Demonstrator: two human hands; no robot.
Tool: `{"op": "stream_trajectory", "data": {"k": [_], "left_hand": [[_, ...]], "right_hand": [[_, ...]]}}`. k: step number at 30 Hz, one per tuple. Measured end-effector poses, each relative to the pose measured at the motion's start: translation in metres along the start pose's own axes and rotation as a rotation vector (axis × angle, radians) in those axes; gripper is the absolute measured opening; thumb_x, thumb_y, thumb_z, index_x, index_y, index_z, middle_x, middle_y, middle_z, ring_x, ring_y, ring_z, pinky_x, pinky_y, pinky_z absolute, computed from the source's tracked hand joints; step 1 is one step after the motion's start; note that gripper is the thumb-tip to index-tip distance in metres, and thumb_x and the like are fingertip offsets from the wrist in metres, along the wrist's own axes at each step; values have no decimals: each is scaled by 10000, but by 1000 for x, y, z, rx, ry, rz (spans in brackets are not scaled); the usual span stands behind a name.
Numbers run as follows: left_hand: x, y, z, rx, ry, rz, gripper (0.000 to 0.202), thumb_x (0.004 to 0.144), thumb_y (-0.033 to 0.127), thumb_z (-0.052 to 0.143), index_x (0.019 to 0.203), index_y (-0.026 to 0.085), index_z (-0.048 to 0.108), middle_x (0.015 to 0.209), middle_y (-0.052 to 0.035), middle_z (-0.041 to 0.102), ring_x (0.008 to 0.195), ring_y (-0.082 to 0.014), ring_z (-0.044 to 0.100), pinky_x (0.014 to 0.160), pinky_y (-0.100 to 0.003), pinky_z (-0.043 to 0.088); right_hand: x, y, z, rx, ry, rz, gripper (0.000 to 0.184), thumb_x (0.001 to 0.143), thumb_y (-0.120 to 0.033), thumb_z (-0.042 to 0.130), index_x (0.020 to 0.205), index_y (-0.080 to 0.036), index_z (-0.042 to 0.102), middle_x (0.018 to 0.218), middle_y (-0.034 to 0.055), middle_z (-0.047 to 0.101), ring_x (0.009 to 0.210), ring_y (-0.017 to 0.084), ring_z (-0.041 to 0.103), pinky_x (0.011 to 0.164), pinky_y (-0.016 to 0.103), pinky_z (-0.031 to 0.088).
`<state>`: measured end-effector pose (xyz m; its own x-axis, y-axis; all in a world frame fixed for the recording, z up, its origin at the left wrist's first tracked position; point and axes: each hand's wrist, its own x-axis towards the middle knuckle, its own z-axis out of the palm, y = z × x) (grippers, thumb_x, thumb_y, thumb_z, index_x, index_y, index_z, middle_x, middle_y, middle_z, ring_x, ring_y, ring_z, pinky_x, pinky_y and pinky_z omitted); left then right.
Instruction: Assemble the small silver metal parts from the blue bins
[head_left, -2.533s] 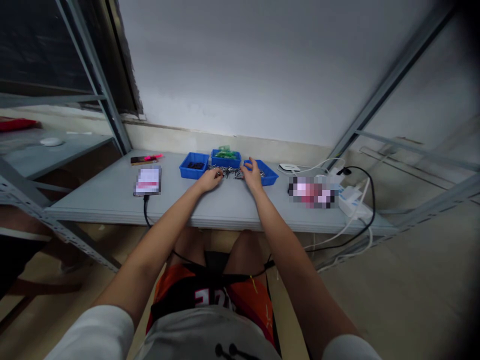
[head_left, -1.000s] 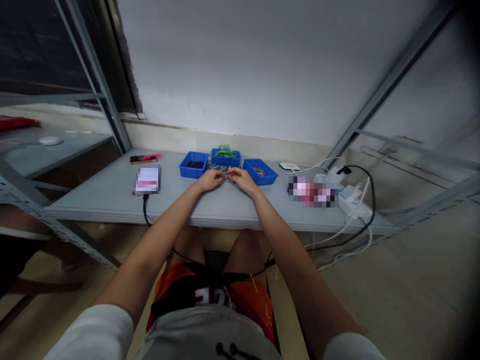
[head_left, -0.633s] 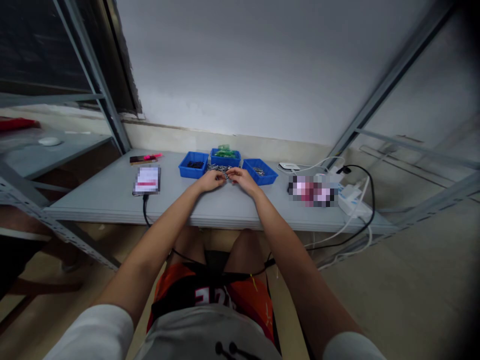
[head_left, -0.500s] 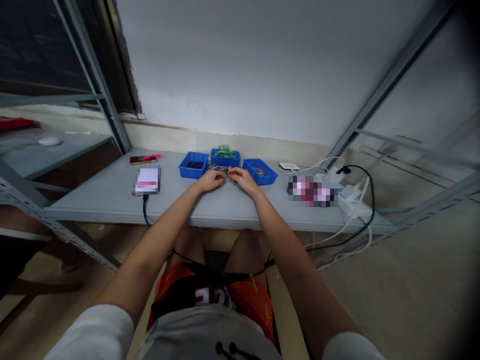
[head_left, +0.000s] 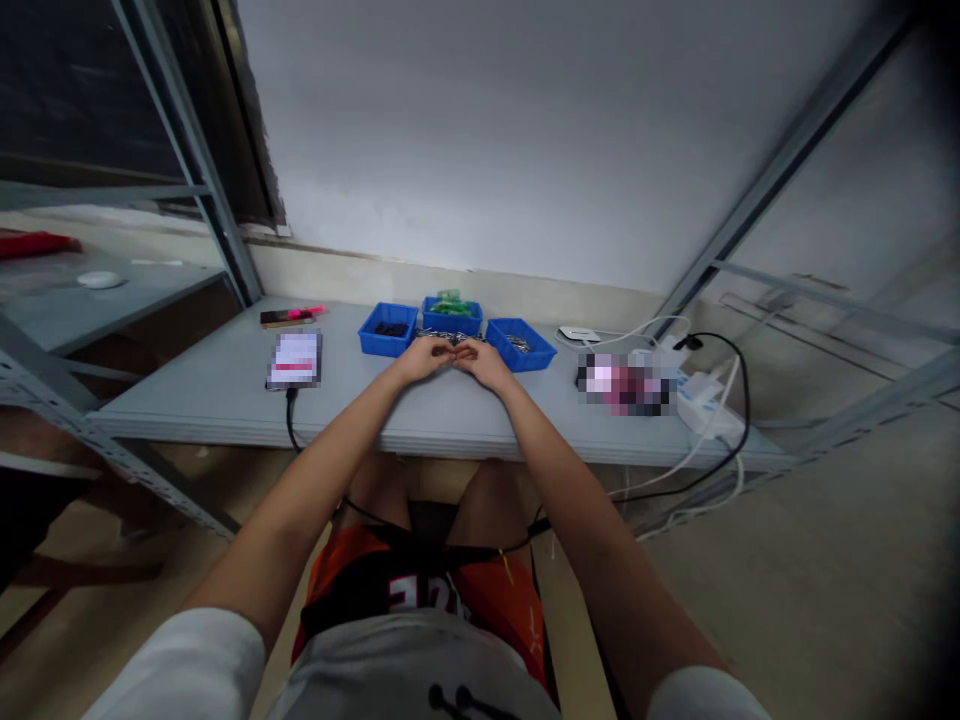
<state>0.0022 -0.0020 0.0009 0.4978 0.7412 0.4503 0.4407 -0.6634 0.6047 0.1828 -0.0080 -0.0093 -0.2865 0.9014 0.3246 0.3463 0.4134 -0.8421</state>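
My left hand (head_left: 425, 358) and my right hand (head_left: 481, 361) meet fingertip to fingertip over the grey tabletop. Both have their fingers curled in a pinch, and whatever lies between them is too small to make out. Just behind the fingers is a loose pile of small shiny metal pieces (head_left: 450, 336). Around it stand three blue bins: the left bin (head_left: 385, 347) holds dark small parts (head_left: 391, 329), the back bin (head_left: 452, 323) holds green pieces (head_left: 451, 304), and the right bin (head_left: 534, 359) holds small metallic pieces (head_left: 517, 343).
A phone-like device (head_left: 295, 360) with a black cable lies at left, near a pink object (head_left: 306, 312). To the right are a blurred-out device (head_left: 622, 384), a white flat box (head_left: 577, 334) and a white power strip (head_left: 709, 405) with cables. Metal posts frame both ends.
My hands have drawn slightly closer together, and the right fingers now touch the left ones. The bins and devices stay where they were.
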Motion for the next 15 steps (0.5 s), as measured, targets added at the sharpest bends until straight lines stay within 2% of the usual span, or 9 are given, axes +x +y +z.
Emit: {"op": "stream_trajectory", "data": {"k": [3,7,10,15], "left_hand": [[-1,3,-1,-24,53,-21,183,765,259,557,830,120,656,755,-32,655,693,-146,552,697,-264,437],[-2,0,-1,-30,147,-113,140,732,229,555,826,131,591,681,-8,608,644,-135,518,644,-257,417],[-1,-4,-1,-8,98,-100,138,737,239,555,823,136,588,675,-10,602,631,-139,522,623,-255,409],[0,-5,0,23,-15,14,201,807,280,513,853,133,643,748,-35,646,671,-147,544,675,-263,427]], "right_hand": [[-1,-4,1,-10,-14,0,213,686,-200,690,883,-151,627,819,34,682,791,156,631,792,299,489],[-3,-9,0,-97,48,-65,175,776,-294,614,878,-154,639,870,49,680,800,154,613,791,298,475],[-4,-10,0,-113,47,-89,204,810,-339,574,893,-165,642,855,38,672,763,142,596,758,281,467],[-4,-7,-1,-123,44,-61,203,826,-336,538,890,-171,637,707,0,623,664,130,555,675,257,443]]}}
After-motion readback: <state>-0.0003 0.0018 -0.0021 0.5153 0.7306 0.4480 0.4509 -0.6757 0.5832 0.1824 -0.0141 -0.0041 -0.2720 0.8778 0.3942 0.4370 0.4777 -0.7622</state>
